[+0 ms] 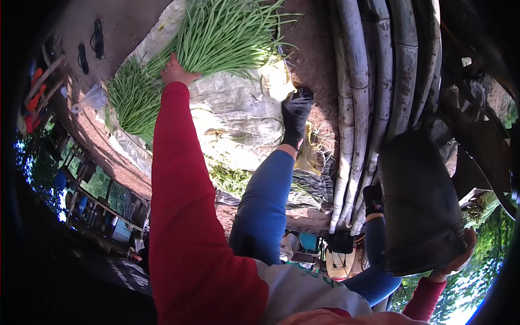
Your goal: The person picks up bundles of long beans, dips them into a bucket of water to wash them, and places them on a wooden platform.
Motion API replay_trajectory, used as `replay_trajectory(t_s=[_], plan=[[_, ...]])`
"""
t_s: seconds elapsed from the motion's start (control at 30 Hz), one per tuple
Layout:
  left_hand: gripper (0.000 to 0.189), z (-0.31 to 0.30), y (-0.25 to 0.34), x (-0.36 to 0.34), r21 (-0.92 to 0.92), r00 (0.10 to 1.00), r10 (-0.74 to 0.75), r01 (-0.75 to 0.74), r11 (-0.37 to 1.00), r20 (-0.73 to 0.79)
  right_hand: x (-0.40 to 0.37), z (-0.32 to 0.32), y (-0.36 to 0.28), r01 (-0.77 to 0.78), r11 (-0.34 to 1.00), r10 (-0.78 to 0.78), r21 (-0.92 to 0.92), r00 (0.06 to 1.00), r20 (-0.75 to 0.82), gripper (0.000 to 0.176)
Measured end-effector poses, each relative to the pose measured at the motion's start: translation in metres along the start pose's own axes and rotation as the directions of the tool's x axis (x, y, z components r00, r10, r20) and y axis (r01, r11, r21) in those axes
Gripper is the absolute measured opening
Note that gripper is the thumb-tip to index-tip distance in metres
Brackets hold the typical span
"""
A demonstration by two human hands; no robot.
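Note:
My left hand (pixel 177 72), at the end of a red sleeve, lies on the lower edge of a large pile of long green beans (pixel 222 38), its fingers apart. Another bunch of beans (pixel 131 100) is just left of it. Both rest on a pale woven sack (pixel 233 105) on the ground. At the lower right, my right hand (pixel 457 259) is against the lower right side of a dark, roughly cylindrical object (pixel 420 203), fingers curled round its edge and partly hidden.
Long bamboo poles (pixel 355 81) run beside the sack. My foot in a dark sock (pixel 296 116) is on the sack's right edge. Black sandals (pixel 97 39) and a clear plastic bag (pixel 93 98) lie at the upper left. More greens (pixel 482 208) show at the far right.

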State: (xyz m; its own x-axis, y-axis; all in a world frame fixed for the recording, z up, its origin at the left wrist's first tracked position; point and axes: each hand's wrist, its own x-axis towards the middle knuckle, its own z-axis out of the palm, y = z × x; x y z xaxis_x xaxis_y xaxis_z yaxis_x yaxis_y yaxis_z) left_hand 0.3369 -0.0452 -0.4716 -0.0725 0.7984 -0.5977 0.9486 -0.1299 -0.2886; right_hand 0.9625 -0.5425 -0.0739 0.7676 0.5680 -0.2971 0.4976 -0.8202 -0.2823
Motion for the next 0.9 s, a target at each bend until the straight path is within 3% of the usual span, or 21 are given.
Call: replay_trajectory(t_s=[0.03,0.07,0.17,0.2,0.23,0.33,0.37,0.4,0.43,0.47,0.5,0.53,0.6,0.63,0.7,0.73,0.77,0.8,0.83,0.87,0.9], plan=[[0.104,0.0,-0.004,0.002,-0.042,0.999,0.029,-0.028,0.999,0.032,-0.002,0.004,-0.001,0.077,0.997,-0.078,-0.01,0.997,-0.013,0.061],[0.104,0.003,-0.006,0.002,-0.038,0.999,0.037,-0.036,0.999,0.027,-0.004,0.008,-0.003,0.154,0.988,-0.154,-0.023,0.988,-0.025,0.062],[0.071,0.032,-0.016,-0.006,-0.255,0.975,0.075,-0.129,0.958,-0.21,-0.004,0.003,0.007,0.086,0.996,-0.086,-0.012,0.995,-0.058,0.06],[0.071,0.038,-0.02,-0.009,-0.258,0.973,0.085,-0.14,0.956,-0.212,-0.005,0.001,0.012,0.074,0.997,-0.074,-0.009,0.995,-0.063,0.06],[0.07,0.04,-0.026,-0.011,-0.343,0.989,0.104,-0.136,0.93,-0.109,-0.003,0.006,0.009,-0.013,0.998,0.018,0.065,0.996,-0.091,0.059],[0.068,0.002,-0.013,-0.044,-0.238,0.994,0.103,-0.089,0.967,0.047,0.0,0.011,0.01,0.233,0.971,-0.237,-0.055,0.969,-0.076,0.055],[0.066,0.005,-0.021,-0.049,-0.411,0.978,0.176,-0.116,0.904,0.113,-0.002,0.014,0.007,0.1,0.993,-0.091,0.063,0.988,-0.128,0.055],[0.064,0.0,-0.029,-0.052,-0.571,0.953,0.257,-0.123,0.811,0.16,0.002,0.015,-0.003,0.21,0.978,-0.206,0.01,0.968,-0.142,0.054],[0.064,-0.02,-0.025,-0.063,-0.568,0.956,0.259,-0.137,0.811,0.14,0.006,0.017,-0.013,0.317,0.947,-0.32,-0.048,0.935,-0.154,0.054],[0.058,-0.036,-0.018,-0.08,-0.668,0.91,0.31,-0.052,0.742,0.274,0.009,0.019,-0.022,0.415,0.903,-0.428,-0.108,0.889,-0.165,0.054],[0.053,-0.054,-0.01,-0.095,-0.744,0.84,0.377,0.047,0.666,0.391,0.009,0.021,-0.015,0.26,0.966,-0.256,-0.002,0.95,-0.178,0.053],[0.053,-0.068,-0.008,-0.105,-0.747,0.845,0.383,0.029,0.664,0.374,0.01,0.021,-0.001,0.165,0.985,-0.154,0.057,0.975,-0.163,0.051],[0.043,-0.094,-0.004,-0.128,-0.758,0.673,0.441,0.283,0.588,0.594,0.015,0.023,0.01,0.018,0.985,0.006,0.171,0.99,-0.141,0.046],[0.04,-0.114,0.003,-0.153,-0.783,0.687,0.414,0.389,0.485,0.597,0.018,0.024,0.007,-0.03,0.973,0.062,0.228,0.989,-0.136,0.043],[0.03,-0.163,0.032,-0.22,-0.801,0.703,0.393,0.569,0.189,0.592,0.012,0.022,-0.033,0.073,0.994,-0.052,0.076,0.968,-0.247,0.048],[0.027,-0.173,0.037,-0.239,-0.802,0.697,0.432,0.585,0.117,0.572,0.004,0.018,-0.066,0.268,0.963,-0.254,-0.003,0.908,-0.334,0.056],[0.027,-0.167,0.036,-0.25,-0.758,0.637,0.523,0.652,0.028,0.567,-0.008,0.009,-0.098,0.335,0.942,-0.33,-0.032,0.899,-0.288,0.062],[0.05,-0.176,0.045,-0.277,-0.745,0.637,0.563,0.665,-0.055,0.527,-0.024,0.003,-0.124,0.324,0.942,-0.301,0.092,0.933,-0.198,0.065],[0.054,-0.18,0.054,-0.302,-0.719,0.628,0.595,0.685,-0.117,0.501,-0.037,0.002,-0.141,0.214,0.916,-0.221,0.341,0.975,-0.018,0.072],[0.054,-0.21,0.074,-0.342,-0.695,0.619,0.634,0.698,-0.174,0.463,-0.05,0.008,-0.147,-0.107,0.744,-0.134,0.66,0.944,0.303,0.085],[0.054,-0.221,0.088,-0.373,-0.65,0.608,0.649,0.727,-0.224,0.457,-0.062,0.018,-0.152,-0.343,0.589,-0.14,0.732,0.848,0.51,0.093]])
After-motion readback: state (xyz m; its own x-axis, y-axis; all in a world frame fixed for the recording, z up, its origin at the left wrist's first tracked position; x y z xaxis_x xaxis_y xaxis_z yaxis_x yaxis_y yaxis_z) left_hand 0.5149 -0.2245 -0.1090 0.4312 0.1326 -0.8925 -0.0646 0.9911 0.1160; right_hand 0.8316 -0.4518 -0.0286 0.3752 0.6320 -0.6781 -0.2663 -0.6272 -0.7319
